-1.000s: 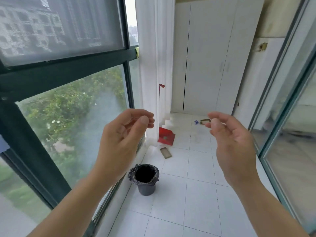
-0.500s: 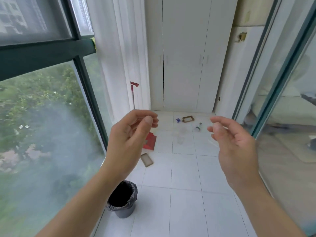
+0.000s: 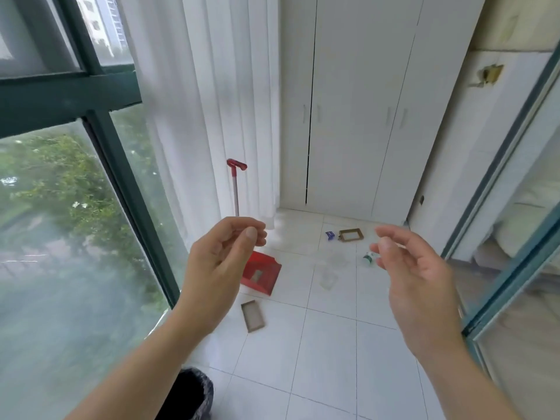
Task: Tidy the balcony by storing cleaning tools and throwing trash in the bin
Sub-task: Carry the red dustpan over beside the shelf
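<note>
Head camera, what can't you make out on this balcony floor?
Head view:
- bin: cut off by the bottom edge; inside too dark.
- red dustpan: left side hidden behind the left hand.
- small bottle: partly behind the right hand; label too small.
- clear item: blurred, see-through, cannot be identified.

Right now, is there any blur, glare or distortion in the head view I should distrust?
Head view: soft daylight, no hard shadows; the wide angle bends the window frame and sliding door; the right hand smears at its fingers; a clear item on the tiles is too hazy to identify; the bin is cropped.
</note>
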Motion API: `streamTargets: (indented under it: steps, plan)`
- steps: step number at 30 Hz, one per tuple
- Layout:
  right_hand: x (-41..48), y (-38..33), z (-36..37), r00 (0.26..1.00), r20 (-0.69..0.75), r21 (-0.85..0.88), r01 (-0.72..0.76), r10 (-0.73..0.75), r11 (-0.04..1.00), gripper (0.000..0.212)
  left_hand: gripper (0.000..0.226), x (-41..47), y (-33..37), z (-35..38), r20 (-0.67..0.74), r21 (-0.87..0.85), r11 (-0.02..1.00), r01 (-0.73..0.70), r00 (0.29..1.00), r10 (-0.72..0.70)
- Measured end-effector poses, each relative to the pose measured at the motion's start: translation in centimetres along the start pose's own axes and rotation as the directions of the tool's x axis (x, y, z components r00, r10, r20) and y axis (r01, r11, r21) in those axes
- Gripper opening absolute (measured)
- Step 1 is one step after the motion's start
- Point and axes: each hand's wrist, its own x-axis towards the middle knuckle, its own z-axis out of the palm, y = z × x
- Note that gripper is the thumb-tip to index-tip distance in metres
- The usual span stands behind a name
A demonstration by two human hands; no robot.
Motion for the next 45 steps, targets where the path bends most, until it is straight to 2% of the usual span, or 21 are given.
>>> streamTargets:
  steps: [3,9,16,20,27,32,38,41,45]
  plan:
    - [5.8,2.3,1.4,1.000,0.022,-0.011,-0.014,0.014,1.000,0.014,0.019,4.5,-3.3,2.0,-0.016,0.022,1.000,0.022,1.000,-0.022]
    - [19.2,5.7,6.9,0.991,0.127,-0.034,0.048,-0.043,0.998,0.015,0.020,16.5,-9.9,4.7,-0.121,0.014,0.999,0.046,0.992,-0.044]
    - [33.2,9.2,11.6,0.983,0.175,-0.049,0.061,-0.051,0.997,0.014,0.020,29.2,-15.4,8.4,-0.097,0.053,0.993,0.108,0.990,-0.102]
    - [40.4,12.1,15.9,0.958,0.285,-0.036,0.056,-0.044,0.998,0.015,0.020,35.2,-18.8,8.6,-0.194,0.078,0.989,0.127,0.975,-0.109]
    - [53.4,17.0,23.3,0.848,0.525,0.034,0.068,-0.076,0.997,0.014,0.020,45.5,-25.7,10.5,-0.401,0.138,0.973,0.185,0.909,-0.116]
    - [62.9,20.2,28.1,0.746,0.660,0.027,0.087,-0.084,0.996,0.016,0.015,51.8,-30.3,11.9,-0.521,0.197,0.917,0.346,0.830,-0.201]
    - [68.9,25.3,37.2,0.583,0.810,-0.027,0.153,-0.068,0.988,0.020,0.019,55.7,-35.9,9.8,-0.694,0.178,0.859,0.481,0.680,-0.236]
    - [70.2,27.8,41.6,0.503,0.862,-0.048,0.196,-0.059,0.979,0.023,0.015,57.8,-39.1,8.3,-0.705,0.185,0.829,0.528,0.659,-0.263]
    - [71.8,31.2,47.6,0.432,0.902,-0.106,0.269,-0.022,0.957,0.030,0.010,61.3,-45.2,6.1,-0.673,0.180,0.773,0.609,0.649,-0.355]
